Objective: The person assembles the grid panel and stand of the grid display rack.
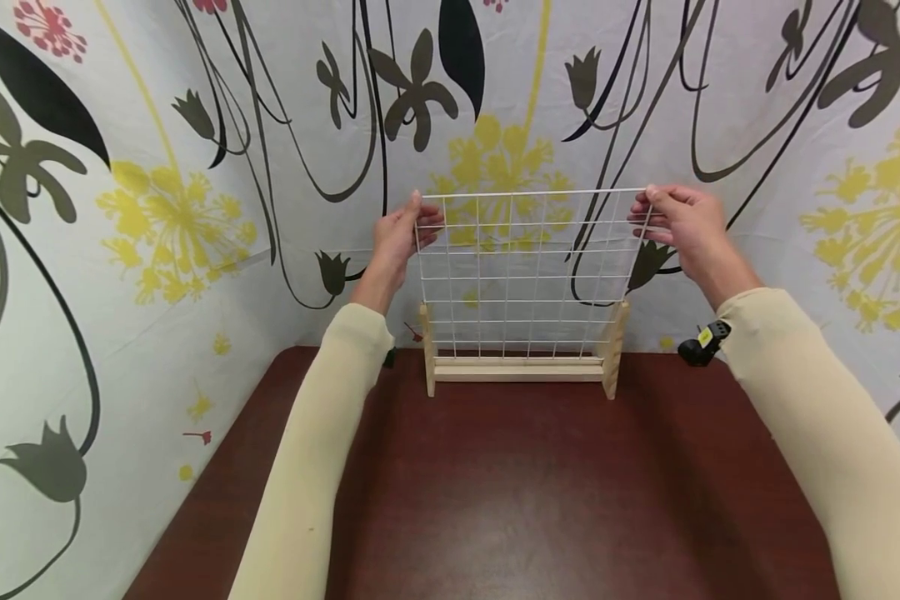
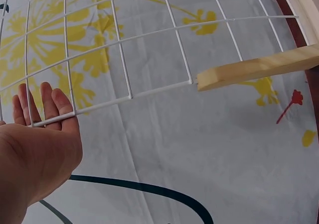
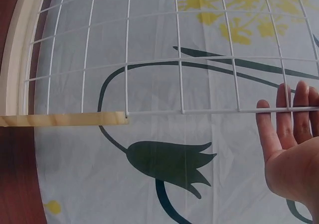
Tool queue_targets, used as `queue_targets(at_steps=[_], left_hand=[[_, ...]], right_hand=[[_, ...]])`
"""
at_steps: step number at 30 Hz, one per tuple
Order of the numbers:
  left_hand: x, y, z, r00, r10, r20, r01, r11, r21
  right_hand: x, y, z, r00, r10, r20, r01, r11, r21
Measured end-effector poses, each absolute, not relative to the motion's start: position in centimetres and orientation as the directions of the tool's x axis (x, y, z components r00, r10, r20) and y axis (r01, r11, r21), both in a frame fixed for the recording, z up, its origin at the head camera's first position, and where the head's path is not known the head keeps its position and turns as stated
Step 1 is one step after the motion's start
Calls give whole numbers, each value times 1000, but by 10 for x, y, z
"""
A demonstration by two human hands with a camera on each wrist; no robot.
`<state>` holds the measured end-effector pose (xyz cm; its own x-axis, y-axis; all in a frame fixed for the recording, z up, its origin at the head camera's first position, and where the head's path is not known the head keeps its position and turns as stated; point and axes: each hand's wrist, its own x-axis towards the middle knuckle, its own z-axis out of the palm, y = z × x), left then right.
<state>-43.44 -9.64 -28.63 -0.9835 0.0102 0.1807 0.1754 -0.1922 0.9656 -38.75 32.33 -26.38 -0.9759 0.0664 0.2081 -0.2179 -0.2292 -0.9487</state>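
Observation:
A white wire grid panel [image 1: 528, 193] stands upright in a light wooden stand [image 1: 517, 372], its lower part between the two side posts. My left hand [image 1: 395, 237] holds the panel's upper left corner, thumb at the top and fingers behind the wires. At the upper right corner, my right hand [image 1: 692, 227] grips it likewise. The left wrist view shows the fingers [image 2: 61, 104] behind the side wire, well above the wooden post [image 2: 249, 67]. In the right wrist view, the other post [image 3: 75, 119] meets the panel's side edge; the thumb is hidden there.
The stand rests near the back edge of a dark red-brown table [image 1: 525, 483]. Behind and to the left hangs white cloth [image 1: 270, 317] printed with flowers. A small black device with a yellow label [image 1: 705, 337] shows at my right sleeve.

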Motion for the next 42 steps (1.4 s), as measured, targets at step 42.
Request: queue_targets(at_steps=[42], left_hand=[[-426,-100,-307,-987,61,145,128,-221,967]], right_hand=[[-383,330,-285,-988,-14,151,-146,-180,-973]])
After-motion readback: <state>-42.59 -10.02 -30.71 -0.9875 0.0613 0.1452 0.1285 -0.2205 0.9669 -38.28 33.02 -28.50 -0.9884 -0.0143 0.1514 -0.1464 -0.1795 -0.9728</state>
